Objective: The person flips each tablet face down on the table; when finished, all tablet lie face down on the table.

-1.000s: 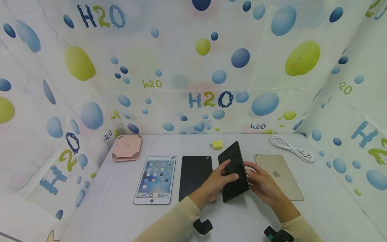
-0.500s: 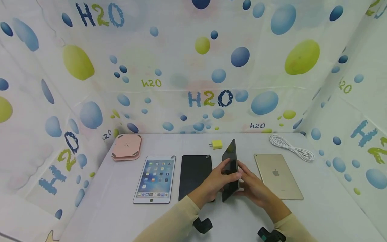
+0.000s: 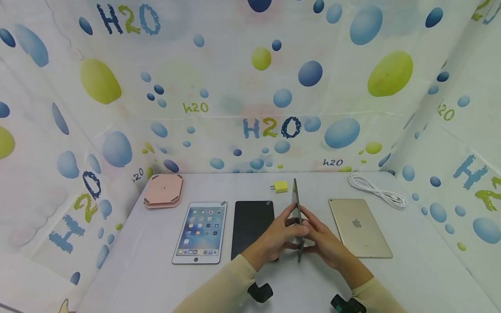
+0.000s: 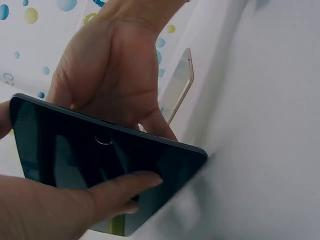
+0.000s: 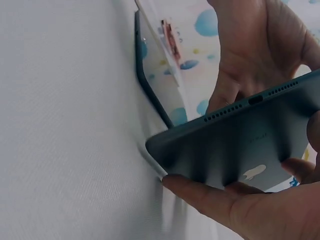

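Note:
A dark tablet stands on edge between my two hands, seen almost edge-on in the head view. My left hand grips it from the screen side, a thumb laid across the black glass in the left wrist view. From the other side my right hand holds it, fingers spread over the grey back with its apple logo. The tablet's short edge with port and speaker holes faces the right wrist camera. Under the left hand lies a second black tablet, partly hidden by that hand.
A white tablet with a lit screen lies at left, a gold tablet face down at right. Farther back are a pink octagonal box, a yellow plug adapter and a coiled white cable. Patterned curtains enclose the table.
The tablet has turned from showing its screen to nearly edge-on. My right hand has moved left and spread its fingers across the back; the left hand stays almost in place.

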Action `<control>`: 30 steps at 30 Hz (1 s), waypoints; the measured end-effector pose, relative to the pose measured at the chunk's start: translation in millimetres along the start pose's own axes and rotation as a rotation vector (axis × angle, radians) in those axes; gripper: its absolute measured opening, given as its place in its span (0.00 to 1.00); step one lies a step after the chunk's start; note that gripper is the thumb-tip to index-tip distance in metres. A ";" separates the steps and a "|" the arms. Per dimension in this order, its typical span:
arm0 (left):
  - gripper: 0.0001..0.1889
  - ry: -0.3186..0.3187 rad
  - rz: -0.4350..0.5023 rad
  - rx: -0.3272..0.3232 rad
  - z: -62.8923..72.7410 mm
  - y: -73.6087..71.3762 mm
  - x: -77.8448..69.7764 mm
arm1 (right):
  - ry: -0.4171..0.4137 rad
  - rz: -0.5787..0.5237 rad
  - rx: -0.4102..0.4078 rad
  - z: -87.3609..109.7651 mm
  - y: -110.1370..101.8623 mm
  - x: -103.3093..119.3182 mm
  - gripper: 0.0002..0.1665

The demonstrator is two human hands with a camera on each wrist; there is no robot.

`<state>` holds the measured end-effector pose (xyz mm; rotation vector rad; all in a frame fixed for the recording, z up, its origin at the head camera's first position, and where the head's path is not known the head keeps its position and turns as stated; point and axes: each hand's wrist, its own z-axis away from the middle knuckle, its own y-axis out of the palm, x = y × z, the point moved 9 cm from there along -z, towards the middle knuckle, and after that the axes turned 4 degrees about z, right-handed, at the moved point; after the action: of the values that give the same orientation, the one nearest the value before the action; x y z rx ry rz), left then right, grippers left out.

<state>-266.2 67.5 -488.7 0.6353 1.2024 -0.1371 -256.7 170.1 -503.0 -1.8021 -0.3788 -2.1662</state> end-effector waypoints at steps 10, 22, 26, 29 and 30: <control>0.47 0.098 0.262 0.051 -0.2 -4.0 -6.9 | -0.019 0.174 -0.096 -1.0 -12.8 -2.9 0.40; 0.51 0.168 0.472 0.067 4.4 -8.5 -11.3 | 0.063 0.182 -0.253 8.9 -53.6 -10.8 0.46; 0.54 0.152 0.442 0.080 4.3 -9.7 -9.5 | 0.070 0.180 -0.280 10.5 -58.4 -13.4 0.44; 0.55 0.117 0.352 0.069 3.3 -13.1 -7.0 | 0.068 0.205 -0.289 13.9 -63.4 -14.5 0.45; 0.55 0.100 0.307 0.061 2.7 -15.2 -5.5 | 0.064 0.219 -0.289 15.4 -65.2 -14.2 0.45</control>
<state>-272.5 52.4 -489.0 0.8802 1.1853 0.1184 -265.7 237.0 -515.0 -1.8118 0.1493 -2.2026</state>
